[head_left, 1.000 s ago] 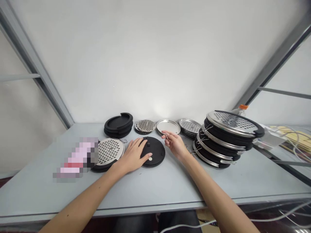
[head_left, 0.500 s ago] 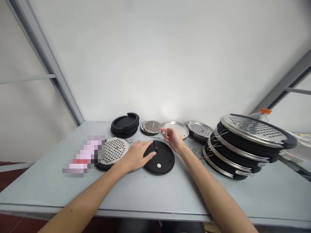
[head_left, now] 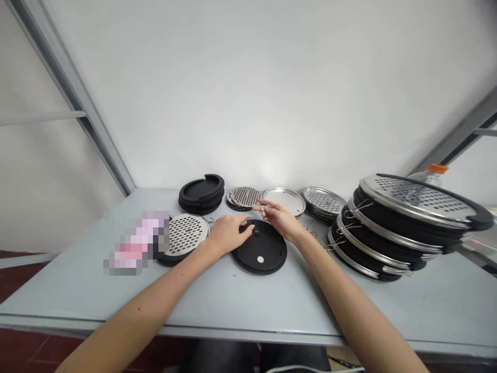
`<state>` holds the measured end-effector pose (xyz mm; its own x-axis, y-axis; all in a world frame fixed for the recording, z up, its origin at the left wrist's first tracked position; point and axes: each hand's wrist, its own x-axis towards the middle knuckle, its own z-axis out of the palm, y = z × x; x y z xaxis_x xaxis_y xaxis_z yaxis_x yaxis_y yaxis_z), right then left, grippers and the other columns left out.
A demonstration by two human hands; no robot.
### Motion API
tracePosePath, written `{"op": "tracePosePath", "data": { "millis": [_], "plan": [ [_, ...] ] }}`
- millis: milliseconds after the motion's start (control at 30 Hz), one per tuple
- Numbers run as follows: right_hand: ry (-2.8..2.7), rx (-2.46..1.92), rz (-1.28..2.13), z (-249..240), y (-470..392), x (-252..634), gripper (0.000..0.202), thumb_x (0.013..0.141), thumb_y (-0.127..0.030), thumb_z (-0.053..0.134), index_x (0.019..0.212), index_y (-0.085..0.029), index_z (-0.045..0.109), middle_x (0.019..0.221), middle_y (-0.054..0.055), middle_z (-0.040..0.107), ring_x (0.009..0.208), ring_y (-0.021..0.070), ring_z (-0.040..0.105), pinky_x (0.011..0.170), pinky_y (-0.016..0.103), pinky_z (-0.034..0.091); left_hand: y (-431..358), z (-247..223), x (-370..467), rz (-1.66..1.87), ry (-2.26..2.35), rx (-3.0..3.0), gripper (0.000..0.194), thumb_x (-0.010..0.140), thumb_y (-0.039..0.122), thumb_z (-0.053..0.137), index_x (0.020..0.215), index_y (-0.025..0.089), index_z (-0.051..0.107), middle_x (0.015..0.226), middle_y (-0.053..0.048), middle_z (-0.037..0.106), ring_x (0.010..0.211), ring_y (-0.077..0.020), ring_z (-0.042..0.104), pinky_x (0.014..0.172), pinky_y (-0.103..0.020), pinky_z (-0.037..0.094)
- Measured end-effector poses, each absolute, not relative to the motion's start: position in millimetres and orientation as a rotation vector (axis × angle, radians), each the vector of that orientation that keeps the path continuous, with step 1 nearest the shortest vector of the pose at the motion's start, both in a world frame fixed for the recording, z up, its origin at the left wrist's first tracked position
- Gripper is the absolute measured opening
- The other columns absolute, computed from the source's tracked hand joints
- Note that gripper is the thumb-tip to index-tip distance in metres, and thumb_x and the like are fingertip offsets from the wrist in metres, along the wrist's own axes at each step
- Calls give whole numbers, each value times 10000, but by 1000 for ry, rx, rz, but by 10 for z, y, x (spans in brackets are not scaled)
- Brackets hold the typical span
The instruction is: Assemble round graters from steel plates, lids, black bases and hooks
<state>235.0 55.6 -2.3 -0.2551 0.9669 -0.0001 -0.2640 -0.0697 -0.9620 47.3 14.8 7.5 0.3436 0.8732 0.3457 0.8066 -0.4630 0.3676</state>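
A round black plate (head_left: 267, 243) with a pale round spot and a small slot lies flat on the table in front of me. My left hand (head_left: 229, 230) is at its upper left edge, thumb and fingers apart and bent over the rim; whether it touches is hard to tell. Above the plate's far edge, my right hand (head_left: 281, 220) pinches a small bent wire clip (head_left: 263, 210) between thumb and fingers. To the left, a perforated metal disc (head_left: 186, 234) sits on a black base. Behind my left hand lies a loose wire clip (head_left: 210, 220).
Black rings (head_left: 202, 194), perforated discs (head_left: 244, 197), metal rimmed plates (head_left: 284, 199) and grater-like discs (head_left: 325, 201) stand stacked at the back. A tall leaning stack (head_left: 388, 233) with wire clips fills the right, before an orange-capped bottle (head_left: 437, 170). A blurred pink item (head_left: 140, 238) lies left.
My left hand has lifted from lying flat on the black plate, its fingers drawing in near the rim. My right hand keeps the wire clip, now turned more into view. The camera has shifted slightly.
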Motion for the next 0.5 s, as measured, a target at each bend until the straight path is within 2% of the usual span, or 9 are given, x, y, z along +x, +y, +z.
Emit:
{"op": "tracePosePath", "data": {
  "millis": [133, 233, 333, 500],
  "plan": [
    [-1304, -876, 1487, -72, 523, 2317, 438, 735, -153, 631, 1169, -185, 585, 1021, 75, 696, 740, 120, 624, 765, 287, 513, 115, -3, 465, 841, 1534, 2472, 275, 878, 316, 524, 1124, 274, 640, 898, -8, 741, 859, -240, 686, 718, -333, 513],
    [-1291, -905, 1428, -91, 490, 2275, 636, 726, -144, 656, 1322, -198, 442, 1032, 85, 689, 802, 148, 657, 801, 323, 532, 121, -39, 469, 956, 1499, 2547, 266, 874, 277, 536, 1112, 236, 645, 922, -31, 729, 875, -244, 669, 791, -373, 508],
    [-1247, -907, 1403, -110, 471, 2250, 831, 690, -130, 691, 1411, -213, 285, 1077, 98, 669, 822, 168, 678, 814, 349, 549, 146, -86, 474, 1068, 1449, 2585, 255, 870, 249, 544, 1100, 192, 638, 1018, -69, 702, 947, -241, 644, 859, -386, 499],
    [-1358, -866, 1392, -162, 465, 2235, 934, 662, -169, 721, 1447, -228, 218, 1116, 113, 651, 807, 181, 692, 805, 374, 565, 205, -159, 456, 1193, 1356, 2579, 308, 877, 218, 539, 1178, 167, 579, 1209, -109, 602, 1136, -240, 550, 963, -411, 467]
  ]
}}
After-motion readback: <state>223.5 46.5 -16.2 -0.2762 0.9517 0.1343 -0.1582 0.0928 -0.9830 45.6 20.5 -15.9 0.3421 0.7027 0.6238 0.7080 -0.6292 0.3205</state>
